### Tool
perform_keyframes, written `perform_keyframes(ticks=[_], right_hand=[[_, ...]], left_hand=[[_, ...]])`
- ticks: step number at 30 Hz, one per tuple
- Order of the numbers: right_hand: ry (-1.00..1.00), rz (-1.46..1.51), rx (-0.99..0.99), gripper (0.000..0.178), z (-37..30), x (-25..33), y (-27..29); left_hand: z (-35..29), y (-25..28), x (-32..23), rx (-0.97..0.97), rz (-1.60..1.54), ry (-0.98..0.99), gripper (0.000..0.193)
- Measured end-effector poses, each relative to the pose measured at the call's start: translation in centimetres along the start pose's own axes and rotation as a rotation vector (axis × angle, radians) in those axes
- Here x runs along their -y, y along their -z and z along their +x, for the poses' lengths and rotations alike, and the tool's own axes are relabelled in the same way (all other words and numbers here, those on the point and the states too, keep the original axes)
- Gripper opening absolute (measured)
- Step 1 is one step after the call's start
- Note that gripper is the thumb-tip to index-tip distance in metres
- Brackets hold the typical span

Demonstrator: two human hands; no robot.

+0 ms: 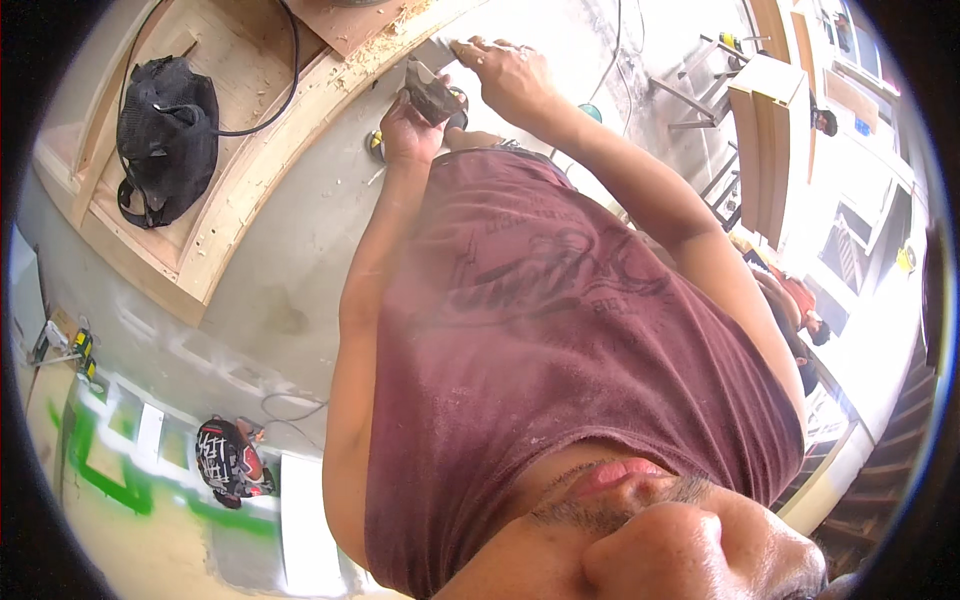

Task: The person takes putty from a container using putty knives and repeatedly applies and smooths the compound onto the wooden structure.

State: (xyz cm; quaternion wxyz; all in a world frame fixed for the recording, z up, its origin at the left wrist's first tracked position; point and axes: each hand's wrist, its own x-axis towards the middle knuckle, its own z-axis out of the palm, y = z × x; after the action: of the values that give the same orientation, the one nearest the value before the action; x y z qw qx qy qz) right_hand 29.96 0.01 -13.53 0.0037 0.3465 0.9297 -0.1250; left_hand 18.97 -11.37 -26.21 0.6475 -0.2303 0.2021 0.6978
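My left hand (408, 132) is closed around a dark, angular block (432, 97) with worn edges, held palm up in front of my waist. Whether the block is part of a hand tool is hard to tell. Just beyond it, to the right, is my right hand (512, 76), its fingers bent, close together and pointing left. Whitish dust covers its knuckles. A blurred grey shape lies by those fingertips, and what they pinch, if anything, is hidden. Both hands are beside the long curved wooden frame (262, 150), which has pale wood shavings (385, 38) along its top.
A black bag-like bundle (168, 140) with a black cable rests inside the frame. Another person (232, 460) crouches low at the left; others are at the right (797, 300). A wooden panel assembly (765, 140) on metal trestles stands to the right. Cables run over the dusty floor.
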Motion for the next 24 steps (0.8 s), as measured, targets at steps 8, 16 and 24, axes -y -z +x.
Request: perform_keyframes(ticks=[8,16,24], right_hand=[[-0.474,0.149,-0.005,0.043,3.7,-7.9,4.4],[-0.371,-0.046,0.161,0.027,4.6,-3.8,0.8],[-0.138,0.06,0.246,0.044,1.6,3.8,1.7]], left_hand=[[-0.5,-0.9,-0.4,-0.027,0.005,0.01,0.044],[0.0,-0.1,-0.2,0.031,-0.017,0.02,0.045],[0.0,0.3,0.2,-0.16,0.081,-0.065,0.048]])
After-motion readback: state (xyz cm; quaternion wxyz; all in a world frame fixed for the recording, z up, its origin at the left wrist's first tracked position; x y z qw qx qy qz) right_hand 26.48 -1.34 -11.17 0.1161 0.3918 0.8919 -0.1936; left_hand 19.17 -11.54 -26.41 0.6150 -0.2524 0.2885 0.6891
